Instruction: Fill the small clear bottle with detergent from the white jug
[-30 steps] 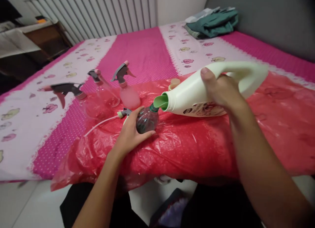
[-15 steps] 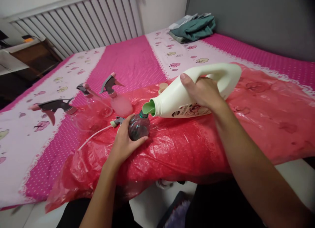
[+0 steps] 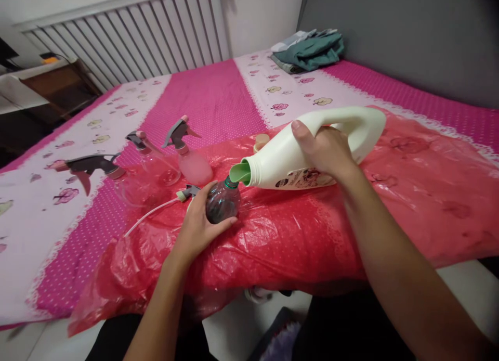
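Note:
My left hand [image 3: 200, 223] is wrapped around a small clear round bottle [image 3: 224, 204] with a green neck, which stands on red plastic sheeting [image 3: 280, 241]. In my right hand [image 3: 325, 147] is a large cream detergent jug [image 3: 278, 153], gripped by its handle and tilted nearly level. The jug's green spout [image 3: 239, 172] meets the small bottle's mouth; whether liquid is flowing I cannot tell. Beside my left hand lies a loose spray head [image 3: 189, 193] with a white dip tube [image 3: 150, 214]. A beige cap [image 3: 261, 141] sits behind the jug.
To the left are spray bottles: one with pink contents [image 3: 195, 166], a clear one [image 3: 159, 163] behind, and another lying tilted with a black trigger [image 3: 91, 166]. Folded clothes [image 3: 310, 51] rest at the back of the bed [image 3: 202, 98]. A grey panel [image 3: 409, 43] borders the right side.
The view has shifted slightly. My hands, the jug and the small bottle keep the same positions relative to one another.

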The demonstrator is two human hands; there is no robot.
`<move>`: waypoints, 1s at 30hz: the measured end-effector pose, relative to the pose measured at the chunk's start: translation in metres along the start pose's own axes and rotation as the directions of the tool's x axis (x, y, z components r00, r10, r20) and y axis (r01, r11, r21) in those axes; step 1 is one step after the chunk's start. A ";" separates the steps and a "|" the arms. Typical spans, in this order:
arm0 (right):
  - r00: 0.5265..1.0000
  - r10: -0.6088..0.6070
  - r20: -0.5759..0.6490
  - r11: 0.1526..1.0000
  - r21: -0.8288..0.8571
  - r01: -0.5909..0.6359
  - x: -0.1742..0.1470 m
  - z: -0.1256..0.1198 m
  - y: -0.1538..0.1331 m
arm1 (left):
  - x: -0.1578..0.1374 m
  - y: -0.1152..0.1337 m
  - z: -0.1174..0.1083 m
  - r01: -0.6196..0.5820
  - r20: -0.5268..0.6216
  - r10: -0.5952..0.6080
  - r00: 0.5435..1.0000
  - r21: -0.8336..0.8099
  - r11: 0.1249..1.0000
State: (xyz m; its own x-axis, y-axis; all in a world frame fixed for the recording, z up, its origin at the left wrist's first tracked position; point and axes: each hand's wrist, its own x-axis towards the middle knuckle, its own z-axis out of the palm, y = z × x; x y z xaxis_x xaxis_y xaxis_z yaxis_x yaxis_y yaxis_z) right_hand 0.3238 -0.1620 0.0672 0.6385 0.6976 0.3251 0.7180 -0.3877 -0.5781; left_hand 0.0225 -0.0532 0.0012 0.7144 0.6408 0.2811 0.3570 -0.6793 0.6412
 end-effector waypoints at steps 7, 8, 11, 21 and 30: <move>0.999 -0.015 -0.036 1.000 -0.009 0.015 0.000 0.001 0.001 | -0.001 -0.001 0.000 0.001 -0.002 -0.001 1.000 0.023 1.000; 0.999 -0.019 -0.041 1.000 -0.009 0.018 -0.001 0.001 0.001 | -0.001 -0.001 0.000 0.001 -0.003 -0.001 1.000 0.028 1.000; 0.999 -0.025 -0.043 1.000 -0.011 0.025 -0.001 0.002 0.001 | -0.001 0.000 0.000 0.009 -0.002 -0.009 1.000 0.031 0.999; 0.998 -0.033 -0.047 0.999 -0.044 0.031 -0.002 0.002 0.002 | -0.001 0.001 0.001 0.011 -0.002 -0.011 1.000 0.028 1.000; 0.999 -0.029 -0.026 0.999 -0.046 0.027 -0.001 0.001 0.000 | 0.000 0.003 0.000 0.025 0.001 -0.025 1.000 0.024 0.999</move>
State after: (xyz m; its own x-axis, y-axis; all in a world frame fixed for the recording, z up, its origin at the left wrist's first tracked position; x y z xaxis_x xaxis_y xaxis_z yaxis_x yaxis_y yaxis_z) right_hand 0.3230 -0.1627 0.0659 0.6246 0.6928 0.3605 0.7471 -0.3956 -0.5342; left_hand 0.0237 -0.0555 0.0027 0.7059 0.6573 0.2640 0.3890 -0.6712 0.6310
